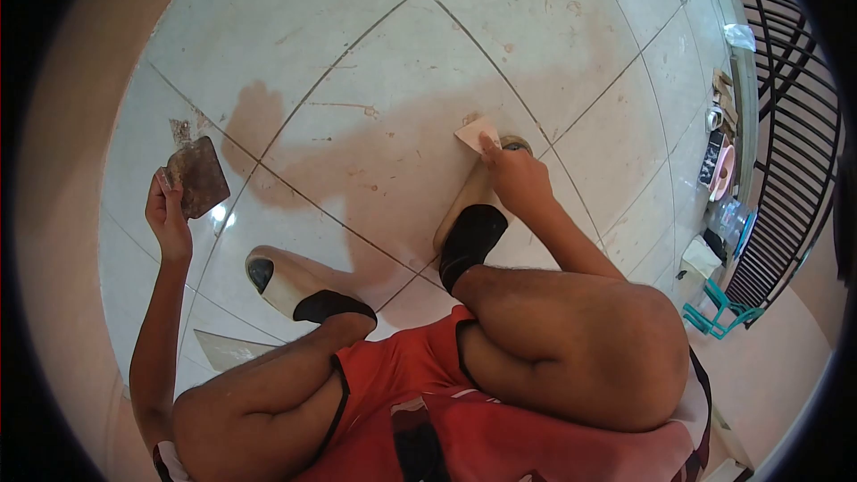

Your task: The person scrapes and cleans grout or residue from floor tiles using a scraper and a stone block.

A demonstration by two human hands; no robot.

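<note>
Out to the left, my left hand (168, 210) grips a dark brown, roughly square flat piece (207, 180) by its near edge, low over the tiled floor (357, 134). A brown smear of dirt (180, 131) shows right at the far edge of that piece. My right hand (520, 180) pinches a small pale pink flat piece (473, 134), like a card or scraper, its corner pointing at the floor. This hand overlaps the toe of my right shoe (469, 187) in view. My left shoe (284, 283) rests flat on the tiles.
Brown marks and specks (370, 111) dot the tiles. A wall (85, 125) runs along the left. On the right, a black metal railing (786, 107) stands behind plastic bottles (728, 219), a pink item (723, 170) and a teal plastic frame (714, 312). A flat pale piece (228, 350) lies beside my left leg.
</note>
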